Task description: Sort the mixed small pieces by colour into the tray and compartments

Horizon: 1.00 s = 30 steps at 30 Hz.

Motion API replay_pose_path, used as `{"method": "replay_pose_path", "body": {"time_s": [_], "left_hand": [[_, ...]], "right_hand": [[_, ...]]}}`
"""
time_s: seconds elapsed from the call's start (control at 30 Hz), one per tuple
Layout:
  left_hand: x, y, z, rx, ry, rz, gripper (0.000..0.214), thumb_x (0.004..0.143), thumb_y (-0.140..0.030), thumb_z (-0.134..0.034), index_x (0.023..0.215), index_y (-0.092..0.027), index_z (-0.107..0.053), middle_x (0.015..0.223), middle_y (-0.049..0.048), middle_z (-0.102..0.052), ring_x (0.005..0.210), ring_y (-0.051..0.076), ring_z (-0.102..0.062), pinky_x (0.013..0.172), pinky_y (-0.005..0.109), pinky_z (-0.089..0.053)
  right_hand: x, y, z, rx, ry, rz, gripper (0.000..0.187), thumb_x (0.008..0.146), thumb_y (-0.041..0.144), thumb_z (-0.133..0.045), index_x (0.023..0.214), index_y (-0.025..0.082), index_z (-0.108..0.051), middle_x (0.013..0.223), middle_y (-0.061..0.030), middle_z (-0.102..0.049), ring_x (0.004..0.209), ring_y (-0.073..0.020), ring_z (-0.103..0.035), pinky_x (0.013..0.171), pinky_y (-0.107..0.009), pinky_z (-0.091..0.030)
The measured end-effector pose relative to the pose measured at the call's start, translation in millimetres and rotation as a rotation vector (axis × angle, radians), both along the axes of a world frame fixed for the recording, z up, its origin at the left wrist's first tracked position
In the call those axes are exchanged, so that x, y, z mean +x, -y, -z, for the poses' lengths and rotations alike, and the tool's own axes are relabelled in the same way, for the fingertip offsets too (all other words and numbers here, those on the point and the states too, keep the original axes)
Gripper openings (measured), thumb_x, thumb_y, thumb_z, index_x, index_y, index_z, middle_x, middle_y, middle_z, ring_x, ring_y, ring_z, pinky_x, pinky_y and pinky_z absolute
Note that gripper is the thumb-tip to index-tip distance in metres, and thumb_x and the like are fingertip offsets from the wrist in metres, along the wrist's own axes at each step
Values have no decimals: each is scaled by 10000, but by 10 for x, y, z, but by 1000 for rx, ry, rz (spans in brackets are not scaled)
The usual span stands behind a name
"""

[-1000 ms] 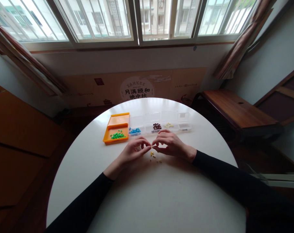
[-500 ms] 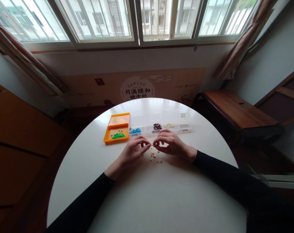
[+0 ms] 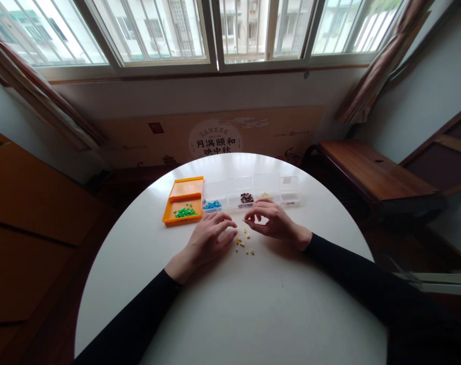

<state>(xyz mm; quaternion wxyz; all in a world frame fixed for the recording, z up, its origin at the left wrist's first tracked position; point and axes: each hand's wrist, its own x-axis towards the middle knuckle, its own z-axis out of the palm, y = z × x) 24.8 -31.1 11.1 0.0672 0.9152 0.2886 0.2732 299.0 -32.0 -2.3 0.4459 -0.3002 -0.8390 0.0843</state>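
Single head view, looking forward-down over round table (image 3: pixel 230 304), toward window (image 3: pixel 215 30).

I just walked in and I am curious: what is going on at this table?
A person is at a round white table. The left hand lies open beside loose yellow pieces; the right hand seems to pinch a tiny piece. Behind stand an orange tray with green pieces and a clear box.

Yellow pieces (image 3: pixel 243 242) on the table (image 3: pixel 253 314): too small to show their shape. Whether the pinched thumb and forefinger of the right hand (image 3: pixel 276 223) hold a piece cannot be made out. The same hand hides part of the near edge of the clear box (image 3: pixel 266 183). The left sleeve (image 3: pixel 131 324) and the table are cut off by the lower edge.
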Motion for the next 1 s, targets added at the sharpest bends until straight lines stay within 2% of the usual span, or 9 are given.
{"method": "replay_pose_path", "body": {"time_s": [0.3,0.37,0.5,0.6,0.73,0.87,1.0], "left_hand": [[3,12,0,-25,9,20,107,1069,-281,-658,1066,-244,-758,1112,69,-763,1044,250,-694,955,420,-509],[-1,10,3,-19,15,21,100,1064,-281,-664,1069,-246,-758,1116,68,-764,1044,250,-698,958,421,-507],[-17,14,5,-17,15,27,98,1048,-270,-672,1045,-245,-767,1095,73,-772,1025,247,-707,945,415,-513],[-34,34,-6,-25,34,55,93,1016,-238,-676,1001,-240,-767,1054,75,-772,989,240,-704,926,407,-526],[-55,76,-43,-63,50,140,32,937,-252,-732,958,-250,-756,987,64,-756,899,229,-688,859,392,-541],[-59,98,-83,-106,12,222,66,892,-285,-770,944,-253,-746,952,57,-761,845,223,-681,817,387,-536],[-52,90,-92,-116,2,254,28,923,-272,-754,901,-255,-749,934,45,-765,818,208,-677,804,374,-532]], "right_hand": [[61,-12,-73,9,33,51,59,1029,245,-716,974,253,-736,785,25,-715,723,-162,-659,912,-367,-531],[123,-36,-98,24,40,137,81,1033,235,-707,960,248,-739,776,26,-713,713,-162,-654,935,-377,-521],[320,-133,-86,9,21,411,136,1038,273,-708,917,234,-755,765,4,-731,726,-191,-673,933,-407,-496],[476,-223,-23,-13,58,534,157,1016,287,-724,876,234,-768,778,-1,-767,692,-199,-655,957,-434,-474],[584,-293,51,-4,98,666,130,982,286,-739,870,239,-788,783,-13,-784,745,-237,-666,954,-450,-457],[552,-274,42,-24,75,659,126,983,289,-727,882,238,-783,782,-10,-780,721,-230,-656,939,-442,-461],[469,-222,1,-30,51,598,190,1012,289,-688,845,231,-759,768,-10,-767,703,-215,-655,951,-434,-467]]}}
